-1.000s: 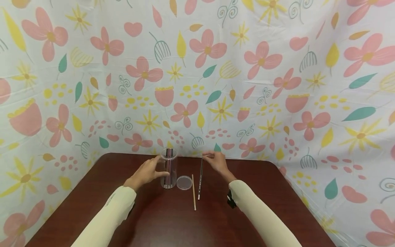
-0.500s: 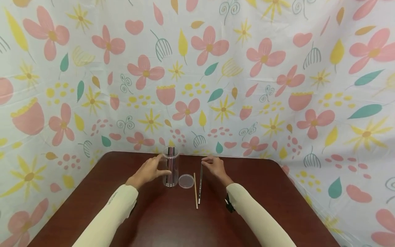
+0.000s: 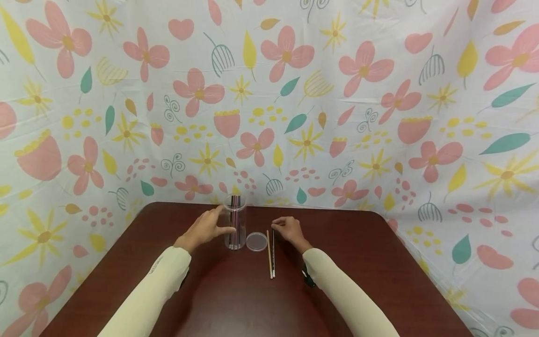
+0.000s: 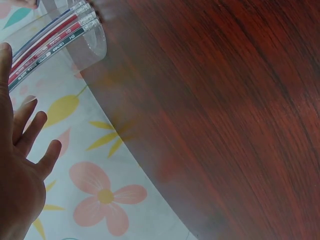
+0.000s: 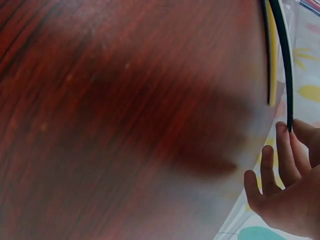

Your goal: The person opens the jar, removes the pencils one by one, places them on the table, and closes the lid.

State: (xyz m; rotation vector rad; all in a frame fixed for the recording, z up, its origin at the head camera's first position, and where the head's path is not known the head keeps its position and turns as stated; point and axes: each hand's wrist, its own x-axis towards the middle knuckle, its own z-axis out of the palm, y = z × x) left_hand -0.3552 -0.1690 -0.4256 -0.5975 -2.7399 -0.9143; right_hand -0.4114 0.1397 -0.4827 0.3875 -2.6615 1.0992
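A clear plastic jar with several pencils in it stands upright on the table. My left hand holds it from the left side, thumb across its front. My right hand pinches the far tip of a dark pencil between thumb and fingertips; its white eraser end points towards me. A yellowish pencil lies just left of the dark one, almost parallel, their eraser ends close together. Between the jar and the pencils lies a round clear lid.
The dark red-brown wooden table reaches back to a flower-patterned cloth hanging behind and at the sides. The jar stands near the table's far edge.
The right hand has lowered the dark pencil and brought it left, alongside the yellowish one. The left hand has stayed at the jar. The head view has shifted slightly.
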